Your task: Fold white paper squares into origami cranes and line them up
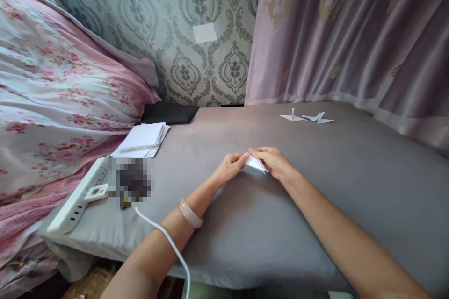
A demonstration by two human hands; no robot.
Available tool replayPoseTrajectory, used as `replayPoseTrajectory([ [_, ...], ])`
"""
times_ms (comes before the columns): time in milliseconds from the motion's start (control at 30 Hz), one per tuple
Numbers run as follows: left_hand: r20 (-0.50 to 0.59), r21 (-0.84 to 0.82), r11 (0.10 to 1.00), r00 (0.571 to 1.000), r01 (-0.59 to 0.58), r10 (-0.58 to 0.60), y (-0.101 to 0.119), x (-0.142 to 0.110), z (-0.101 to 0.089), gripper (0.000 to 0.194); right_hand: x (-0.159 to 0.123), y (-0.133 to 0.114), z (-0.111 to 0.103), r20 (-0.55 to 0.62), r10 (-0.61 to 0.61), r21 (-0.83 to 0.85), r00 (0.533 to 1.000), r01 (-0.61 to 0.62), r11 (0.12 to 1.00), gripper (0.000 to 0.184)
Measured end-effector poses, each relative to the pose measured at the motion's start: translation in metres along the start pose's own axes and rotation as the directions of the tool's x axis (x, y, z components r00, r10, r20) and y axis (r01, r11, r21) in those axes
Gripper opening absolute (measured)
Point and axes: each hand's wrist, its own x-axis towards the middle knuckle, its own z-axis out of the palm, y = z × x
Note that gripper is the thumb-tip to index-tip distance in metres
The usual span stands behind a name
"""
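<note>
A small folded piece of white paper (255, 163) lies between my two hands on the grey cloth surface (315, 205). My left hand (231, 167) pinches its left end with closed fingers. Its right part is held by my right hand (271, 160), whose fingers are curled over it. A pale bangle (190, 213) sits on my left wrist. A stack of white paper sheets (142, 140) lies to the left, further back. Two folded white paper figures (292, 117) (318, 118) rest at the far right of the surface.
A white power strip (79, 196) with a plug and white cable (168, 240) lies at the left edge. Floral pink bedding (52, 103) rises on the left. A dark cushion (168, 113) lies at the back, patterned wallpaper and a mauve curtain (351, 32) behind.
</note>
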Motion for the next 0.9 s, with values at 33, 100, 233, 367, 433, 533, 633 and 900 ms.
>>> replayPoseTrajectory([
  [33, 0.023, -0.016, 1.000, 0.999, 0.022, -0.022, 0.002, 0.001, 0.001, 0.057, 0.000, 0.001, -0.002, -0.003, 0.008, 0.011, 1.000, -0.008, 1.000, 0.032],
  [100, 0.085, -0.045, 0.999, 0.996, 0.027, -0.023, 0.007, 0.002, 0.004, 0.057, -0.001, 0.001, -0.006, -0.002, 0.020, 0.032, 1.000, -0.020, 0.999, 0.032],
  [233, 0.171, -0.130, 0.991, 0.985, 0.002, 0.021, 0.014, 0.005, 0.010, 0.051, -0.006, -0.003, -0.013, 0.032, 0.041, 0.063, 0.999, -0.043, 0.997, 0.033],
  [367, 0.010, -0.220, 0.975, 0.999, -0.031, 0.034, 0.010, 0.007, 0.016, 0.050, -0.013, -0.008, -0.017, 0.072, 0.037, 0.075, 0.997, -0.042, 0.996, 0.042],
  [433, -0.112, -0.242, 0.968, 0.993, -0.070, 0.044, 0.004, 0.008, 0.017, 0.049, -0.017, -0.009, -0.016, 0.117, 0.018, 0.032, 0.993, -0.022, 0.999, 0.045],
  [533, -0.226, -0.259, 0.961, 0.974, -0.092, 0.032, -0.003, 0.010, 0.016, 0.047, -0.022, -0.007, -0.009, 0.134, -0.036, -0.070, 0.990, 0.046, 0.996, 0.043],
  [633, -0.264, -0.261, 0.960, 0.964, -0.105, 0.033, -0.004, 0.009, 0.016, 0.048, -0.023, -0.003, 0.000, 0.037, -0.073, -0.090, 0.997, 0.076, 0.993, 0.040],
  [900, -0.269, -0.273, 0.960, 0.963, -0.064, -0.012, 0.000, 0.002, 0.015, 0.050, -0.024, -0.001, 0.005, 0.058, 0.014, -0.051, 0.998, -0.011, 0.999, 0.033],
])
